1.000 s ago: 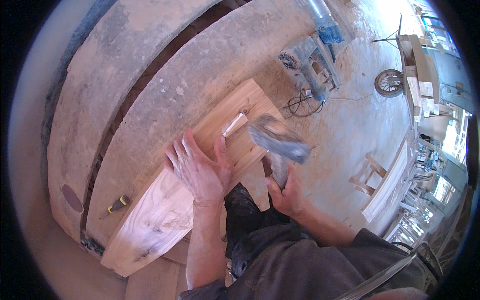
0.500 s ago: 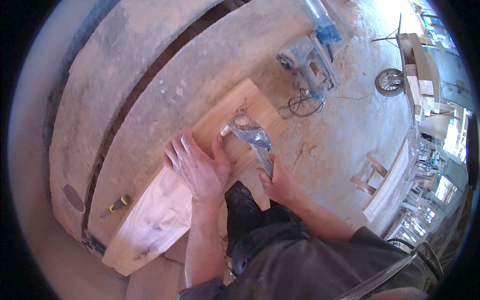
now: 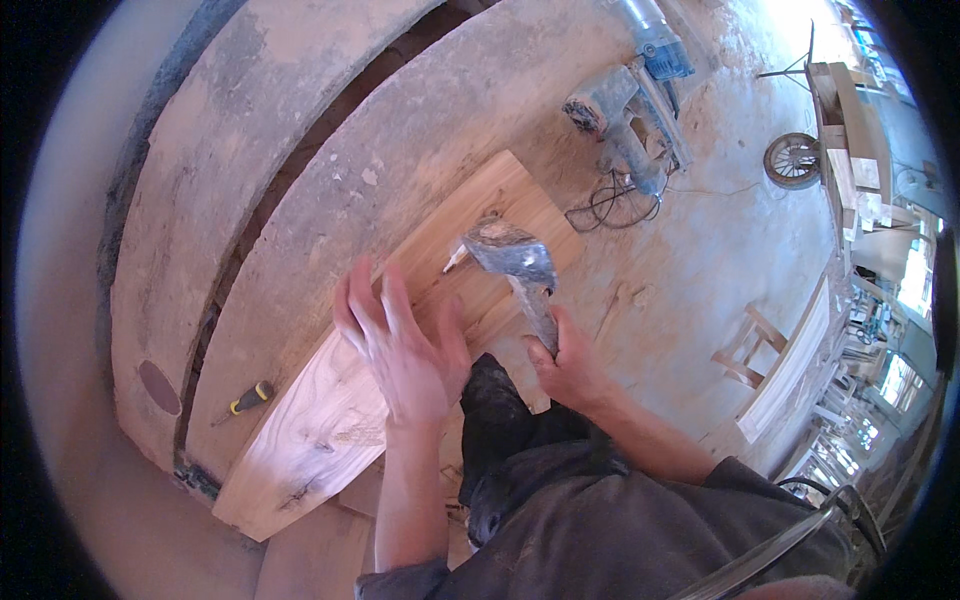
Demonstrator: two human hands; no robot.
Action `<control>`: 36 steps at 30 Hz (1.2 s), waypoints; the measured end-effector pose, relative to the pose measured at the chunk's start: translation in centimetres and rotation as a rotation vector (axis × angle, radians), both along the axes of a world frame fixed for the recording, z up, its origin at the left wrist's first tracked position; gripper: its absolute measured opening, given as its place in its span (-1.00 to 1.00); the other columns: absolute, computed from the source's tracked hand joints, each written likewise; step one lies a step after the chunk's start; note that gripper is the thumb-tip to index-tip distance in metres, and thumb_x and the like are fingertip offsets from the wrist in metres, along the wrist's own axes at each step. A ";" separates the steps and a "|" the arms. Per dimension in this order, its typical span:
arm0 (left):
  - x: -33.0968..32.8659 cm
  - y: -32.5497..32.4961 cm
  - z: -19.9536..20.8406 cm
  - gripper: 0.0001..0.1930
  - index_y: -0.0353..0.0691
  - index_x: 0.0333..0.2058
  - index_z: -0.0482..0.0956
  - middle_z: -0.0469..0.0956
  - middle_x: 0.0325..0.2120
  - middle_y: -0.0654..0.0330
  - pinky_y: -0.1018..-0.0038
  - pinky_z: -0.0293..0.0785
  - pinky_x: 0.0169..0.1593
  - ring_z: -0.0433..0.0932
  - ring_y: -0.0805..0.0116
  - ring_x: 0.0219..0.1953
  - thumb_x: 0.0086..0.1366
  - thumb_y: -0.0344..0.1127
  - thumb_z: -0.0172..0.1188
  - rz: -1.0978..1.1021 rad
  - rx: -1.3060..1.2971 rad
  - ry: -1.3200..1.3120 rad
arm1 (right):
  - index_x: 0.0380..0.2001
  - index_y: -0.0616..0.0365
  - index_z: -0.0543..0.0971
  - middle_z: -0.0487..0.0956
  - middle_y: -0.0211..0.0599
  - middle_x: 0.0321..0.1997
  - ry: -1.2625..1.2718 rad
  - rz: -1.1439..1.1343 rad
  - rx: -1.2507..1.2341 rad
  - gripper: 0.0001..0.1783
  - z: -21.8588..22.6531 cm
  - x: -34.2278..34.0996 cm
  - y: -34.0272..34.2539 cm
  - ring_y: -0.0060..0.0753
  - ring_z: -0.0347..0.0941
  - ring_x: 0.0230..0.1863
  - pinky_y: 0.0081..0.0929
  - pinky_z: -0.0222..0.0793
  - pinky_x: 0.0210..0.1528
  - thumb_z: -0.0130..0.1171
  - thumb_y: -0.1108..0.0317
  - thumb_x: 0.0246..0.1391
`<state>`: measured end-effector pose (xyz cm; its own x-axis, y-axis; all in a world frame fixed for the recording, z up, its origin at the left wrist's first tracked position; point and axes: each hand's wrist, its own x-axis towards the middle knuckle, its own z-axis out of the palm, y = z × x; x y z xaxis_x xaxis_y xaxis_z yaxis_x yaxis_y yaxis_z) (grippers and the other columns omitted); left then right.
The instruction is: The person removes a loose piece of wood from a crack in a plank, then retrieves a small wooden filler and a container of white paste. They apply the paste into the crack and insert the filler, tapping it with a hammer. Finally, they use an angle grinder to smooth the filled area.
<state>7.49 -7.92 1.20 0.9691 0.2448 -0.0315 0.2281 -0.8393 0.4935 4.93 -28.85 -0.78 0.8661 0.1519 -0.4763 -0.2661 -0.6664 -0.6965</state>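
Observation:
My right hand (image 3: 572,365) is wrapped around the handle of a hammer (image 3: 510,250), whose worn, shiny metal head hangs over the wooden board (image 3: 325,425). Beside the head, a small pale peg (image 3: 456,259) with a narrow tip sticks up at a slant from the board; how deep it sits I cannot tell. My left hand (image 3: 410,355) is over the middle of the board, fingers spread and holding nothing, close to the peg but apart from it. The board lies slantwise along the edge of a dusty grey slab.
A screwdriver (image 3: 250,397) with a yellow and black handle lies on the slab (image 3: 300,290), left of the board. Beyond are a blue and grey power tool (image 3: 625,120) and a coiled cable (image 3: 615,205). A wheeled cart (image 3: 795,160) and a small wooden frame (image 3: 748,350) stand at right.
My left hand has let go of the peg's side and opened, its thumb drawn back from it. The hammer head has shifted slightly right, showing more of the peg. The whole view has shifted a little.

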 end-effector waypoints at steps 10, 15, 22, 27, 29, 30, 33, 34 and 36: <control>-7.1 2.7 0.1 -0.65 -0.21 -0.14 0.60 0.47 0.00 0.04 0.05 0.37 0.08 0.42 -0.07 0.03 0.07 -0.40 0.43 -0.265 0.017 -0.014 | 0.02 0.27 0.37 0.61 0.30 -0.20 0.052 0.071 -0.034 -0.58 0.8 0.3 -0.4 0.46 0.55 -0.16 0.19 0.46 -0.14 0.19 0.21 0.28; -8.3 6.9 1.0 -0.77 -0.20 -0.21 0.59 0.47 -0.14 0.09 0.06 0.38 -0.03 0.43 -0.02 -0.10 0.12 -0.51 0.30 -0.277 0.030 -0.103 | 0.02 0.23 0.37 0.62 0.20 -0.25 -0.120 0.072 0.044 -0.62 1.8 -0.6 -0.5 0.42 0.56 -0.19 0.18 0.47 -0.16 0.16 0.25 0.27; -13.2 10.2 0.2 -0.81 -0.20 -0.14 0.53 0.45 -0.16 0.06 0.00 0.35 -0.04 0.40 -0.05 -0.13 0.29 -0.55 0.12 -0.170 0.236 -0.139 | -0.03 0.21 0.39 0.62 0.15 -0.27 0.119 0.183 0.072 -0.66 1.4 0.6 -0.2 0.32 0.58 -0.24 0.09 0.48 -0.21 0.18 0.25 0.27; -12.4 9.6 0.8 -0.78 -0.40 -0.04 0.44 0.44 -0.17 -0.08 0.01 0.34 -0.07 0.38 -0.07 -0.12 0.40 -0.44 0.04 0.025 0.409 -0.099 | -0.05 0.21 0.38 0.59 0.13 -0.22 0.079 0.147 0.126 -0.67 -0.1 0.1 0.1 0.30 0.55 -0.13 0.10 0.45 -0.09 0.20 0.33 0.19; -12.0 9.4 0.7 -0.76 -0.40 -0.02 0.44 0.43 -0.17 -0.09 0.00 0.33 -0.06 0.38 -0.08 -0.12 0.38 -0.45 0.03 0.061 0.355 -0.101 | -0.08 0.23 0.38 0.58 0.12 -0.27 -0.030 0.185 0.097 -0.65 -0.9 0.6 0.2 0.29 0.55 -0.13 0.07 0.46 -0.06 0.24 0.34 0.14; -11.7 9.2 0.8 -0.75 -0.41 -0.01 0.44 0.43 -0.16 -0.10 0.00 0.32 -0.06 0.37 -0.08 -0.13 0.37 -0.45 0.03 0.080 0.328 -0.104 | -0.09 0.23 0.38 0.58 0.09 -0.28 0.010 0.200 0.108 -0.65 -0.7 0.7 0.1 0.28 0.56 -0.16 0.08 0.45 -0.04 0.23 0.35 0.14; -10.5 8.0 1.2 -0.73 -0.43 -0.01 0.45 0.42 -0.15 -0.10 0.01 0.33 -0.06 0.37 -0.11 -0.12 0.37 -0.44 0.00 0.096 0.303 -0.060 | -0.07 0.21 0.38 0.59 0.04 -0.26 0.134 0.223 0.144 -0.66 0.6 1.2 -0.6 0.23 0.58 -0.18 0.06 0.44 -0.03 0.22 0.36 0.15; -10.1 7.9 1.4 -0.73 -0.43 -0.01 0.46 0.42 -0.15 -0.10 0.01 0.33 -0.07 0.37 -0.11 -0.12 0.37 -0.44 -0.01 0.094 0.317 -0.051 | -0.05 0.20 0.38 0.59 0.04 -0.20 0.179 0.214 0.160 -0.66 1.0 1.2 -0.8 0.20 0.56 -0.14 0.03 0.45 -0.07 0.20 0.37 0.16; -9.6 8.5 0.5 -0.72 -0.45 0.00 0.47 0.41 -0.15 -0.11 -0.02 0.33 -0.09 0.37 -0.13 -0.12 0.35 -0.48 0.03 0.127 0.359 -0.124 | -0.03 0.18 0.38 0.59 0.04 -0.15 0.183 0.221 0.181 -0.65 0.8 1.0 -1.2 0.18 0.56 -0.11 0.00 0.46 -0.11 0.20 0.37 0.16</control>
<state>-2.15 0.58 1.73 0.9215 0.3372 0.1928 0.2985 -0.9324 0.2038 5.92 -30.07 -0.02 0.7055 0.4231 -0.5686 -0.2602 -0.5916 -0.7631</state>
